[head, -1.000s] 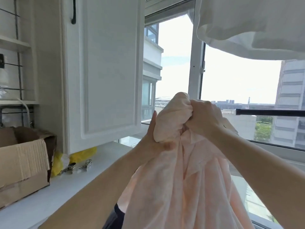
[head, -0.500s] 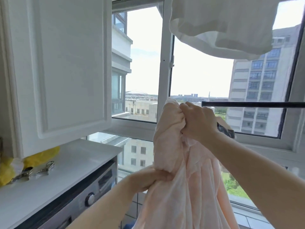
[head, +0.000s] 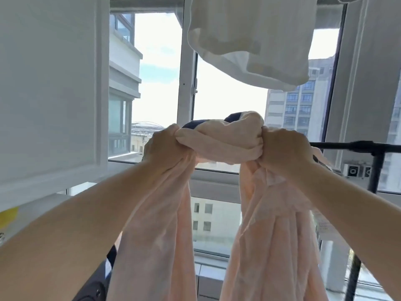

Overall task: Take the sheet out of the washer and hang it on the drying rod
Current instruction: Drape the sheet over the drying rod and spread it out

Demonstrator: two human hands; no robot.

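Both hands have spread apart since a moment ago: our left hand (head: 167, 146) and right hand (head: 284, 148) each clench the bunched sheet (head: 225, 140), its span running crosswise. We judge the drying rod (head: 355, 147) lies rightward, nearest our right hand.

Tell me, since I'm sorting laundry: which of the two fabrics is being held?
The peach sheet, bunched between the left hand and right hand. The white cloth hangs overhead, untouched.

Daylit window (head: 230, 101) faces tower blocks (head: 297, 109); white cabinet (head: 50, 83) at left.
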